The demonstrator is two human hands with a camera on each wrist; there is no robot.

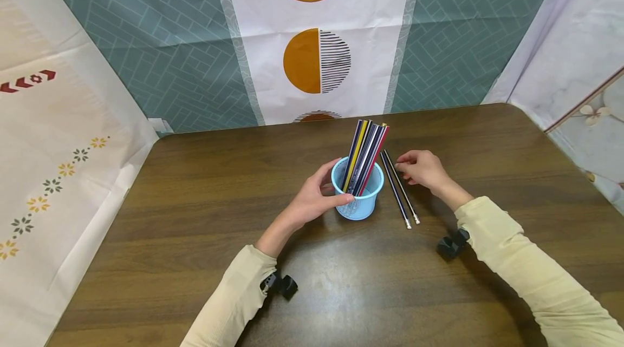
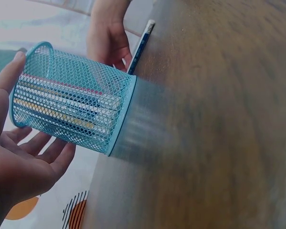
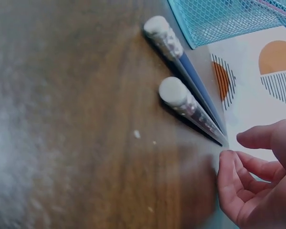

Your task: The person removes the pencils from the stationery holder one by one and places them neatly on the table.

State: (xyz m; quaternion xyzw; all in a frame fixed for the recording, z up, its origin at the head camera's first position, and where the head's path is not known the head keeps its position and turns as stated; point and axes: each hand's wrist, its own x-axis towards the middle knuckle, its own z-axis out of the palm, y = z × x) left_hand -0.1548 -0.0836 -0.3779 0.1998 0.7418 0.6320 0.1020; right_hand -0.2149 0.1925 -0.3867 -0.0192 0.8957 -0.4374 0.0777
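"Where was the cup?"

"The blue mesh cup (image 1: 361, 210) stood upright on the counter (image 1: 219, 201), a bundle of pencils (image 1: 363, 156) leaning inside. The left hand (image 1: 316, 195) gripped it, thumb at the near rim."

"And the right hand (image 1: 423, 168)?"

"Empty, it seemed: thumb and fingertips parted, fingers loosely bent, just beside the far end of the outer pencil (image 1: 403, 190). I couldn't tell whether they touched it. The inner pencil (image 1: 396, 192) lay alongside, nearer the cup."

"How was that pickup best done?"

"To my mind, with a light pinch on the outer pencil alone, while the left hand steadied the cup."
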